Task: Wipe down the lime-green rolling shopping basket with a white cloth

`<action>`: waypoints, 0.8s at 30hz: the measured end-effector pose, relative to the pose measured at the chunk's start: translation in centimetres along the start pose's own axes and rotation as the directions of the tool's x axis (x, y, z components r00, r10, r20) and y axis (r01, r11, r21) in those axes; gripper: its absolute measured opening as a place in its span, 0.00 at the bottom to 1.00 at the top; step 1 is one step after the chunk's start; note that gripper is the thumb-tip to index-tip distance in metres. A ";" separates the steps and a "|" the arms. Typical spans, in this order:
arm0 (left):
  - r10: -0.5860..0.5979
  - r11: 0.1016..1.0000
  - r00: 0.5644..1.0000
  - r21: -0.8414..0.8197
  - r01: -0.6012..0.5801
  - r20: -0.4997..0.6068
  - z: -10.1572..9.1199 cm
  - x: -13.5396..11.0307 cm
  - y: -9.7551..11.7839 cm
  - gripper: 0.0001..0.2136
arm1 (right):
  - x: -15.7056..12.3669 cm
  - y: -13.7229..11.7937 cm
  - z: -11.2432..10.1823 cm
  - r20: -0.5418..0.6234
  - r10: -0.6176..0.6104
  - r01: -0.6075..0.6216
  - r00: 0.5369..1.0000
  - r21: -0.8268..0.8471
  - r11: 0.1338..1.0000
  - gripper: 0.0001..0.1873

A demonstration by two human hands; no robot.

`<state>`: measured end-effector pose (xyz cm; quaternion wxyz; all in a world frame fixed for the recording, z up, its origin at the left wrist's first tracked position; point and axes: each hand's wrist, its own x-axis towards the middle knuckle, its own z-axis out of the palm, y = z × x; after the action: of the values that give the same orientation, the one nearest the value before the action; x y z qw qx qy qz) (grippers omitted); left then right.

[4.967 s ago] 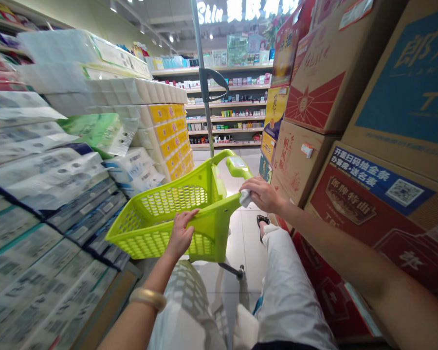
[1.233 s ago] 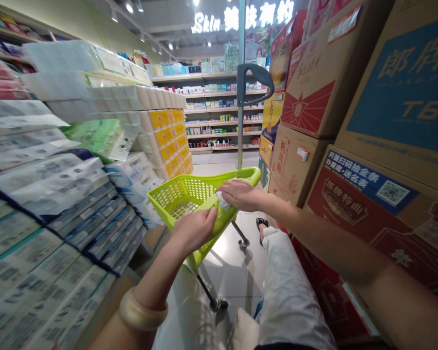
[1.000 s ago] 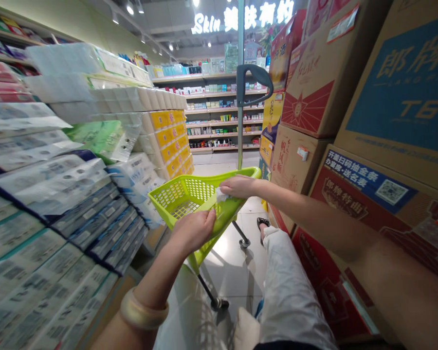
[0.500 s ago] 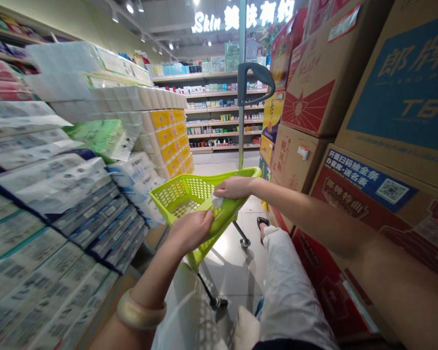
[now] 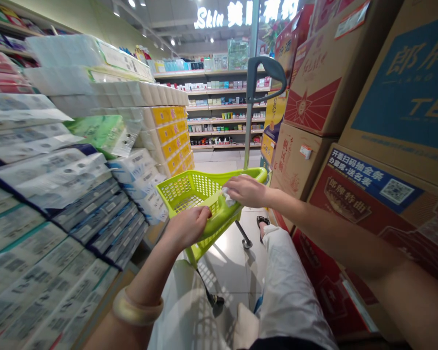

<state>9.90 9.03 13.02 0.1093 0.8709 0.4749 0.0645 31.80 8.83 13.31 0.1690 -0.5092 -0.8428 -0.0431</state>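
Note:
A lime-green shopping cart basket (image 5: 190,187) with perforated walls stands in front of me on wheeled legs. My left hand (image 5: 190,224) is closed around its near rim, thumb on top. Farther along the same rim, my right hand (image 5: 246,190) presses a crumpled white tissue (image 5: 228,197) against the green plastic, its fingers curled over it. The floor of the basket shows through its open top. A grey pole with a dark grey loop handle (image 5: 251,80) rises from the cart's far right side.
Packs of tissue paper (image 5: 105,194) are stacked high on the left. Cardboard cartons (image 5: 306,92) are piled close on the right. Shelves of small cosmetics (image 5: 222,102) stand across the aisle's far end. Between my feet and the shelves runs a pale tiled floor (image 5: 222,158).
My right hand has slid a little right along the rim with the tissue, and its fingers have shifted. My left hand has moved slightly left. The cart sits slightly farther right in view.

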 end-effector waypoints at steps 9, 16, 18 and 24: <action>-0.021 0.997 0.999 -0.075 0.023 0.028 -0.1 0.3 -0.5 0.25 | -2.9 -3.0 2.3 -0.289 -0.284 0.292 0.914 -0.018 0.956 0.18; -0.017 0.993 1.000 -0.117 0.019 0.014 -0.1 0.1 -1.0 0.24 | -5.7 3.8 3.6 -0.515 -0.054 0.058 0.855 -0.007 0.998 0.20; 0.000 0.995 1.000 -0.103 0.001 0.005 -0.1 0.2 -1.0 0.24 | -6.1 4.1 4.5 -0.589 0.025 -0.009 0.808 0.029 1.000 0.20; 0.068 0.997 0.998 -0.044 -0.068 0.006 0.0 0.4 -0.9 0.23 | -5.0 -2.2 6.6 -0.589 -0.148 0.148 0.795 -0.049 0.988 0.23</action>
<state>9.37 9.87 12.76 0.1278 0.8841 0.4431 0.0752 30.43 5.16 5.70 0.4186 -0.4029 -0.7857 -0.2123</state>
